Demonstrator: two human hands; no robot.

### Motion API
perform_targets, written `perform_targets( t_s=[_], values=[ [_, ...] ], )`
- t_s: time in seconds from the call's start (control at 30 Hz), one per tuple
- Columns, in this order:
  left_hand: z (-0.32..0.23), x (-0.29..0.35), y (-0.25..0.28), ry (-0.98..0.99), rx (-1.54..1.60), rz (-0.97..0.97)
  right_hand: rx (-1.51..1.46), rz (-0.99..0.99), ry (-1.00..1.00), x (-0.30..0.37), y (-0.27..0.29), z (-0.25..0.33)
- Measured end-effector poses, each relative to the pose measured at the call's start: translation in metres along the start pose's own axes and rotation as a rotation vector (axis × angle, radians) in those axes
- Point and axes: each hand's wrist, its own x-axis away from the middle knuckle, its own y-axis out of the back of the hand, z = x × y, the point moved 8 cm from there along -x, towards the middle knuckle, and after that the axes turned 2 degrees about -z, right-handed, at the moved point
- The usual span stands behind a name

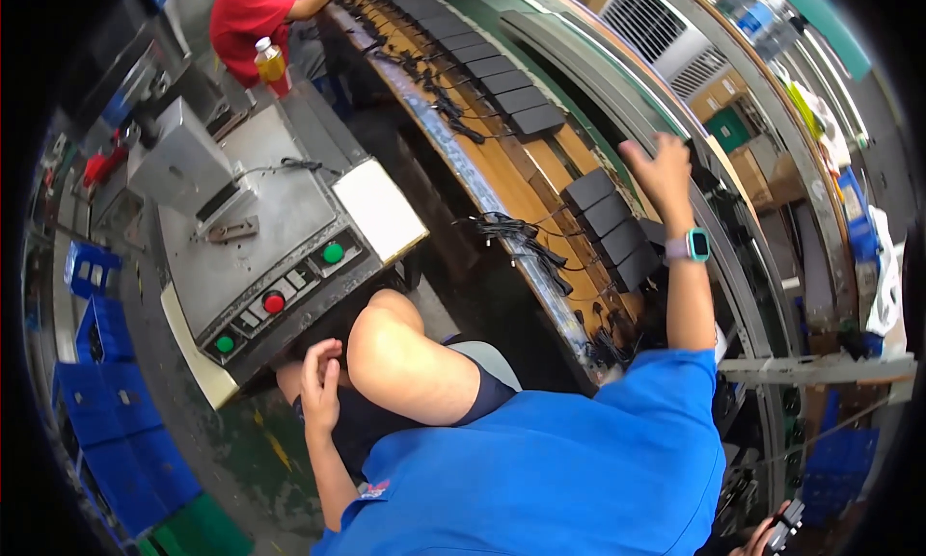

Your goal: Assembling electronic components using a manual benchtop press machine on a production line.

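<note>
My right hand [666,175] reaches out over the dark conveyor rail with thumb and fingers spread, holding nothing. A wristwatch [696,244] with a pale strap is on that wrist. Just left of the hand, a row of black box-shaped adapters [606,220] lies side by side on the wooden bench. Their black cables [506,230] are bunched toward the bench's left edge. My left hand [319,387] hovers beside my knee, near the front of the metal machine [260,257]. Its fingers are loosely bent and apart from the thumb, with nothing in them.
The machine has green buttons [334,253] and a red button [274,301]. A white board [378,209] lies at its corner. More black adapters [506,88] line the far bench. A co-worker in red [249,26] sits beyond; another person's hand [757,540] holds a dark device lower right. Blue bins [111,402] stand left.
</note>
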Motion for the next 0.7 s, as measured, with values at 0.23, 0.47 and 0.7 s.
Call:
perform_targets(
  t_s=[0.23,0.47,0.7],
  values=[
    [-0.04,-0.046,0.019,-0.24,0.057,-0.127,0.089,0.437,0.095,0.048,-0.059,0.089],
    [-0.045,-0.118,0.136,-0.33,0.118,-0.412,-0.334,-0.566,0.745,0.015,0.154,0.202],
    [-0.049,-0.245,0.219,-0.571,-0.52,-0.567,-1.617,0.18,0.291,-0.073,0.082,0.284]
  ],
)
